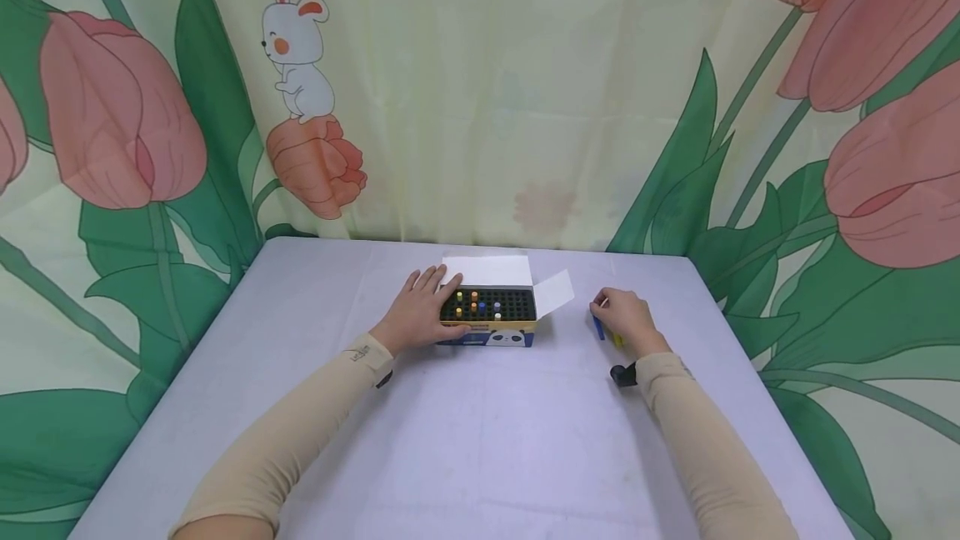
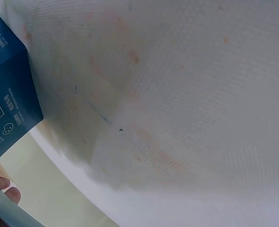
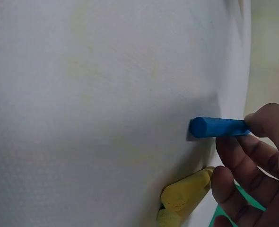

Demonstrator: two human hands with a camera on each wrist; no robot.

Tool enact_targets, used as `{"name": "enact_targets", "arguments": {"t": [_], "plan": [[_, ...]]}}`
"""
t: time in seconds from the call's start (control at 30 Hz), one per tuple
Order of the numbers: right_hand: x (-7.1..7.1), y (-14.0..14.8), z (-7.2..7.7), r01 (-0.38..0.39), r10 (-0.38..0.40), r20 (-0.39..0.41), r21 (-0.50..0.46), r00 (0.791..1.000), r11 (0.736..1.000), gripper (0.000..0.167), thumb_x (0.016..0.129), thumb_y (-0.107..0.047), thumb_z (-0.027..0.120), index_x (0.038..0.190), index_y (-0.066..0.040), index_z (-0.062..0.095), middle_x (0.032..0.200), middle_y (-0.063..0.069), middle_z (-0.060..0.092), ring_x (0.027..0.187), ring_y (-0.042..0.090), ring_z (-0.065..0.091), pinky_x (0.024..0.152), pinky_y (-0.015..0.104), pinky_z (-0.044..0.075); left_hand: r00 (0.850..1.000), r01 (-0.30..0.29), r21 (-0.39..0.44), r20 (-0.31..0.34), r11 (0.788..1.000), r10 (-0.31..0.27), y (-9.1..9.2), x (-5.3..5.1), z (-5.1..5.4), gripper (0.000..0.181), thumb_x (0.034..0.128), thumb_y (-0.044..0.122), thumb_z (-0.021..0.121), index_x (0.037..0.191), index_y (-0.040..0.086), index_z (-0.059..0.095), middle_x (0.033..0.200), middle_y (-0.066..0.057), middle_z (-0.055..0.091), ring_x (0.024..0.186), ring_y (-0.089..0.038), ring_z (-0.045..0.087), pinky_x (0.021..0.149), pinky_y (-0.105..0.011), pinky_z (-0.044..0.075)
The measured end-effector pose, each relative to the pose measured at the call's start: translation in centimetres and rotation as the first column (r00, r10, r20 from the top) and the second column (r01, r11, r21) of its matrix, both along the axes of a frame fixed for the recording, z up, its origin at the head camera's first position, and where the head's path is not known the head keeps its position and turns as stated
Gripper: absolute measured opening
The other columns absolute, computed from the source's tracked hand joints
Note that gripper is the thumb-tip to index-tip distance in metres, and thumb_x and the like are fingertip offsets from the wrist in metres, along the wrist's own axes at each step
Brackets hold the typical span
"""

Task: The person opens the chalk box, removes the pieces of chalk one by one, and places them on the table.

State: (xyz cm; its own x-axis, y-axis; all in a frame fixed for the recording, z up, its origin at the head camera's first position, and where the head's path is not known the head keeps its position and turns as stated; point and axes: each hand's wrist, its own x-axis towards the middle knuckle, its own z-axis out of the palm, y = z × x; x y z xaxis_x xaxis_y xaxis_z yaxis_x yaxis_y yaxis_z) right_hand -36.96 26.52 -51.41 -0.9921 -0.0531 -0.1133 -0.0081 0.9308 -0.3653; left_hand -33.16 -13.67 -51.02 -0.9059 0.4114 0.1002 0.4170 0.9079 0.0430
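Note:
In the head view my left hand (image 1: 420, 312) holds the left end of a chalk box (image 1: 472, 338), thumb along its front and fingers towards its back corner. The box stands with its white lid raised; a few coloured chalks stand in its black holed insert (image 1: 517, 303). The left wrist view shows the blue side of the box (image 2: 12, 94) and some fingertips (image 2: 12, 195). My right hand (image 1: 628, 317) pinches one end of a blue chalk (image 3: 220, 127) between thumb and fingers, right of the box. Yellow chalks (image 3: 187, 191) lie below that hand.
A white side flap (image 1: 555, 293) sticks out at the box's right, and the lid (image 1: 486, 270) leans up behind it. White cloth (image 1: 480, 432) covers the table. A printed curtain (image 1: 480, 107) hangs along the far edge.

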Motion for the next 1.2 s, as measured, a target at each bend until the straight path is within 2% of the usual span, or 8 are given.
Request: {"name": "enact_targets", "arguments": {"t": [0.63, 0.87, 1.2], "plan": [[0.29, 0.73, -0.48, 0.014, -0.014, 0.022, -0.023, 1.0, 1.0, 0.036, 0.102, -0.028, 0.06, 0.119, 0.002, 0.069, 0.114, 0.02, 0.07, 0.101, 0.032, 0.063, 0.095, 0.051, 0.051, 1.0, 0.006, -0.003, -0.002, 1.0, -0.006, 0.04, 0.16, 0.24, 0.105, 0.086, 0.082, 0.055, 0.165, 0.019, 0.028, 0.169, -0.02, 0.026, 0.155, -0.04, 0.027, 0.124, -0.06, 0.018], [0.23, 0.75, -0.48, 0.035, -0.034, 0.024, -0.029, 0.999, 0.999, 0.035, 0.102, -0.027, 0.062, 0.12, 0.001, 0.069, 0.114, 0.019, 0.068, 0.1, 0.031, 0.062, 0.094, 0.049, 0.052, 1.0, 0.004, 0.002, -0.01, 1.0, -0.004, -0.07, 0.05, -0.01, 0.106, 0.0855, 0.083, 0.054, 0.165, 0.019, 0.027, 0.169, -0.019, 0.025, 0.155, -0.039, 0.027, 0.124, -0.06, 0.019], [0.31, 0.93, -0.82, 0.047, -0.047, 0.011, -0.05, 0.999, 0.998, 0.028, 0.101, -0.023, 0.062, 0.117, 0.0, 0.068, 0.107, 0.017, 0.066, 0.097, 0.031, 0.059, 0.088, 0.045, 0.052, 1.0, 0.003, -0.017, -0.009, 1.0, -0.003, 0.07, 0.29, 0.22, 0.106, 0.0861, 0.083, 0.053, 0.166, 0.019, 0.026, 0.169, -0.021, 0.024, 0.15, -0.041, 0.036, 0.123, -0.058, 0.025]]}}
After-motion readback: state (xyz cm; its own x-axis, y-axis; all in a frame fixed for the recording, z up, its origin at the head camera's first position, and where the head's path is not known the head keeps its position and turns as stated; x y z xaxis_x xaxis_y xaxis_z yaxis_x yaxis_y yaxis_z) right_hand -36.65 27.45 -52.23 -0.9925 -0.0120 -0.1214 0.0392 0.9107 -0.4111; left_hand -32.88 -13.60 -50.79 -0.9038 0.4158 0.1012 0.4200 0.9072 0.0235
